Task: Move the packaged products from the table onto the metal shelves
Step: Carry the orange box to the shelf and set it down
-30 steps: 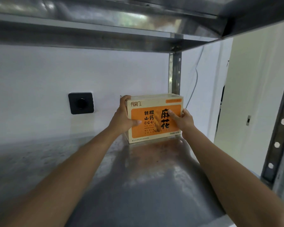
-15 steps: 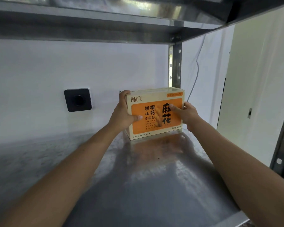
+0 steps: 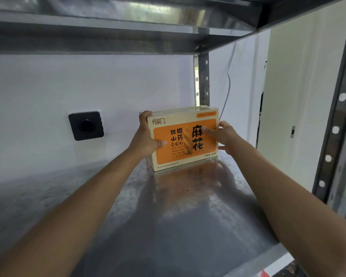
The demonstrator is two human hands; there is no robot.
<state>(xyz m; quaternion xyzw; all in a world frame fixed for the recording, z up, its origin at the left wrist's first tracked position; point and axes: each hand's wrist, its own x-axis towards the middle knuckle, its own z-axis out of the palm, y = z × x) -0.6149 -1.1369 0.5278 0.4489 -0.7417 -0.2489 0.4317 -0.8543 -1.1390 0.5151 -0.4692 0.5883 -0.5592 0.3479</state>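
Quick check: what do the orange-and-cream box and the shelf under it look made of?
The orange-and-cream rectangular box: looks like printed cardboard, smooth, slightly glossy; crisp folded edges and flat printed panels. The grey metal shelf: seems bare sheet steel, dull mottled sheen; it blurrily mirrors the box.

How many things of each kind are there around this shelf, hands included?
Orange-and-cream cardboard box: 1
Hands on the box: 2, left hand and right hand
Grey metal shelf boards: 2, lower board and upper board
Perforated metal posts: 2, back post and front post
Black square wall fitting: 1
Total: 8
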